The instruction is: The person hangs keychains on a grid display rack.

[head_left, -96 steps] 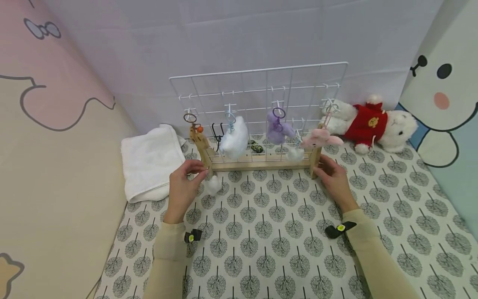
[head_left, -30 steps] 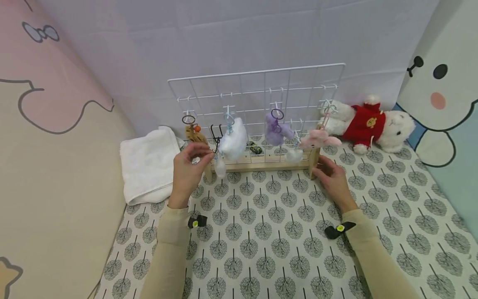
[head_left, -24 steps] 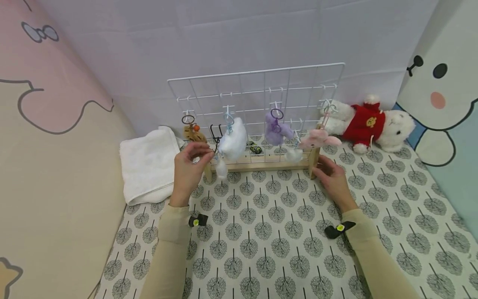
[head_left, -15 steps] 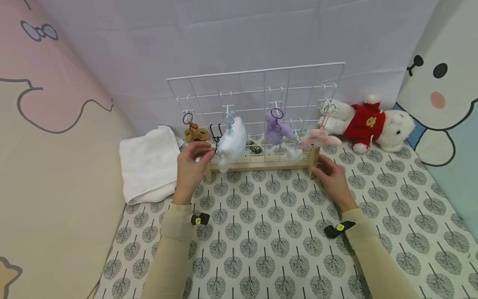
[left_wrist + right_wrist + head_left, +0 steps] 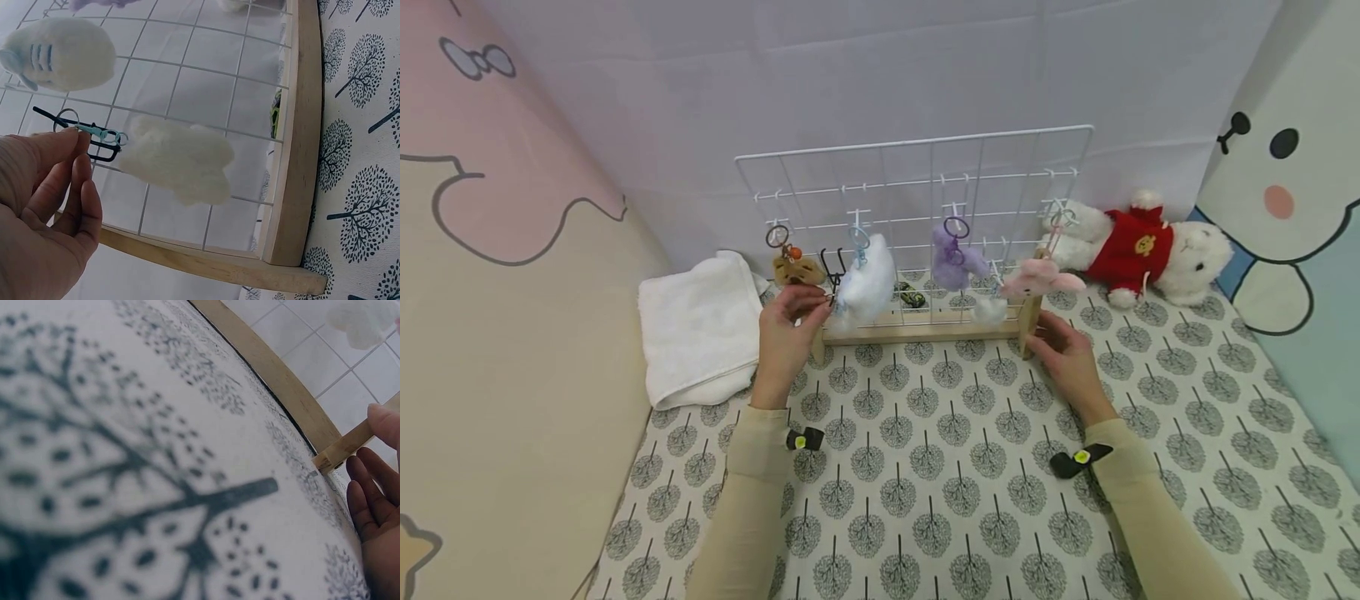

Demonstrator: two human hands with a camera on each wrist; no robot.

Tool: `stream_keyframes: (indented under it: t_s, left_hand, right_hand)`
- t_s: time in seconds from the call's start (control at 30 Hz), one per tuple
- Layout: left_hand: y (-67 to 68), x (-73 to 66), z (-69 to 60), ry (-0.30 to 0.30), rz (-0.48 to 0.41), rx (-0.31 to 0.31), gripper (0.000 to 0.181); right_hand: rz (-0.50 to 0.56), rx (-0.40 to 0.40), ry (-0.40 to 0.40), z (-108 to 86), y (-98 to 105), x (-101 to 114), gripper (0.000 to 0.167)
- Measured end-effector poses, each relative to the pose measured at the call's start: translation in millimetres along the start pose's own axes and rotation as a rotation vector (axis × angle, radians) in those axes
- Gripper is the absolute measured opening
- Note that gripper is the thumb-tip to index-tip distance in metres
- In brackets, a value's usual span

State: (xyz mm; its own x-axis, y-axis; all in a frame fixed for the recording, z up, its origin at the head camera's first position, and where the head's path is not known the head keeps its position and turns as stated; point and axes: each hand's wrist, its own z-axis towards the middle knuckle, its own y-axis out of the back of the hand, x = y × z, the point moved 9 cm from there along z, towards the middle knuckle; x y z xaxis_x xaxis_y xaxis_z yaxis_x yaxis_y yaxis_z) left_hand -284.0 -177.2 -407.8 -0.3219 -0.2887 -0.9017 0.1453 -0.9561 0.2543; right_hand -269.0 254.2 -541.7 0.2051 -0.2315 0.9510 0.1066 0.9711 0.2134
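Observation:
In the left wrist view my left hand (image 5: 53,206) pinches the light-blue clasp of a white plush keychain (image 5: 178,159). Its metal ring (image 5: 67,119) is at the black hook (image 5: 106,153); I cannot tell whether it is threaded on. The hook hangs on a white wire grid rack (image 5: 917,146) with a wooden base. My right hand (image 5: 1067,362) grips the rack's right wooden foot (image 5: 1030,323) between thumb and fingers. Nearby on the grid hang a brown bear keychain (image 5: 797,271) and a larger white-blue plush keychain (image 5: 868,282).
A purple plush keychain (image 5: 957,260), a pink one (image 5: 1041,279) and a small white one (image 5: 990,312) hang farther right. A folded white towel (image 5: 700,333) lies left. A plush toy in a red sweater (image 5: 1131,250) lies right. Something green and black (image 5: 912,295) is behind the grid.
My left hand has risen from the rack's left foot to the black hook, bringing the white plush keychain up with it. The brown bear has turned on its ring. My right hand stays put.

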Motion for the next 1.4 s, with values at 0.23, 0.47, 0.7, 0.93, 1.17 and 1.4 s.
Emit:
stream_keyframes:
  t_s: [0.23, 0.47, 0.7, 0.93, 1.17, 1.4]
  left_hand:
    - [-2.3, 0.8, -1.1, 0.029, -0.013, -0.004, 0.025]
    - [-1.0, 20.4, -2.0, 0.044, -0.021, -0.009, 0.022]
    - [3.0, 24.7, -11.2, 0.061, 0.01, 0.002, 0.022]
    - [6.0, 45.7, -21.9, 0.135, 0.055, -0.001, 0.024]
    - [9.1, 68.7, -32.7, 0.172, 0.052, -0.018, 0.023]
    - [10.4, 91.5, -42.8, 0.218, 0.021, -0.029, 0.023]
  right_hand:
    - [-0.001, -0.001, -0.003, -0.5, 0.1, -0.9, 0.053]
    - [0.006, -0.005, -0.023, -1.4, 0.5, -2.8, 0.052]
    - [0.015, -0.012, -0.015, -1.8, 2.1, -5.3, 0.053]
    - [0.015, -0.008, -0.007, -1.1, 2.2, -6.8, 0.053]
    - [0.001, -0.004, 0.017, -0.3, 1.0, -8.5, 0.052]
    - [0.0, 0.001, 0.007, -0.7, -1.3, 4.8, 0.051]
